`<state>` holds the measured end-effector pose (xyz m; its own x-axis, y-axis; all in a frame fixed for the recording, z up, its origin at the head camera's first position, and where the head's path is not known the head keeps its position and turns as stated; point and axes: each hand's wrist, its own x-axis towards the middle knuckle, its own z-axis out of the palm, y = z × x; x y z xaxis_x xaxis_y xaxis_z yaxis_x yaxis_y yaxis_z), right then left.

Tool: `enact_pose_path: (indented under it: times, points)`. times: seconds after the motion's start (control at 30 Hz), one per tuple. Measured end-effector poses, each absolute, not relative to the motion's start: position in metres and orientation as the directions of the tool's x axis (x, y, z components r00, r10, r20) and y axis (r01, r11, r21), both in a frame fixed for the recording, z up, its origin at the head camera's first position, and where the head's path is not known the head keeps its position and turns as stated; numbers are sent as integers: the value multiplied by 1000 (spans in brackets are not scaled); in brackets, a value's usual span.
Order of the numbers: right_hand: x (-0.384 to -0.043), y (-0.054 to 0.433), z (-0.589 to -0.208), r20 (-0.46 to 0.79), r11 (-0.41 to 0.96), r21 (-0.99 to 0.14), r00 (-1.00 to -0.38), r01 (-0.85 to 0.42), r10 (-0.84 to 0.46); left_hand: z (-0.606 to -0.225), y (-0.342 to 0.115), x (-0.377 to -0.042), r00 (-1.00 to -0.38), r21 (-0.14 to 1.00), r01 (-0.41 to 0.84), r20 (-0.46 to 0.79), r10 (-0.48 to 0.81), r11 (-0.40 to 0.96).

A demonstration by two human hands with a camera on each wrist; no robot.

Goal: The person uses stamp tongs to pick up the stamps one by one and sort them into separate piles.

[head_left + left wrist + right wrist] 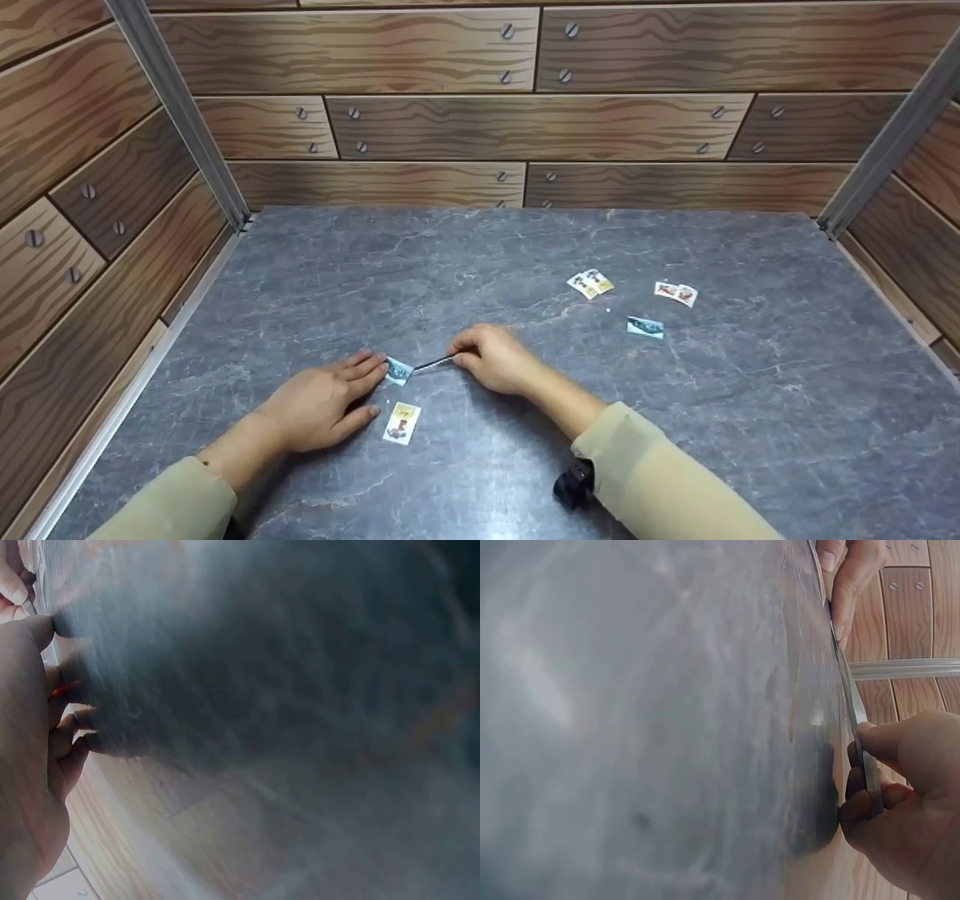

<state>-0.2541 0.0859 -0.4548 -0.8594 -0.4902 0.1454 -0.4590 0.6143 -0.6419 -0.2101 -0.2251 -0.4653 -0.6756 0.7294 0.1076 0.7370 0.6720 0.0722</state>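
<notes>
My right hand point(495, 358) grips slim metal tweezers point(852, 696) between thumb and fingers. Their tip reaches the right edge of a small blue picture stamp point(398, 372) lying flat on the grey marbled table point(480, 247). On the stamp's left edge rest the fingertips of my left hand point(322, 401), whose fingers are stretched out over the tabletop. Just below, near the left thumb, lies a white and yellow stamp point(402, 424) with a small figure on it. In the left wrist view, the left hand point(26, 735) hides the stamp.
Farther back on the right lie two overlapping yellow and white stamps point(590, 284), a pair with red figures point(676, 293) and another blue stamp point(646, 328). A tiny white scrap point(608, 310) sits between them. Wood-patterned walls point(435, 124) enclose the table.
</notes>
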Motion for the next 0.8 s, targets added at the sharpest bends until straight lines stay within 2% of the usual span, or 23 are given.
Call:
enact_pose_path:
  times: [0.8]
  points:
    - [-256,86,-458,139,590,-675,-861,-443,-488,-465,-225,-209,-670,66,742,107,734,667]
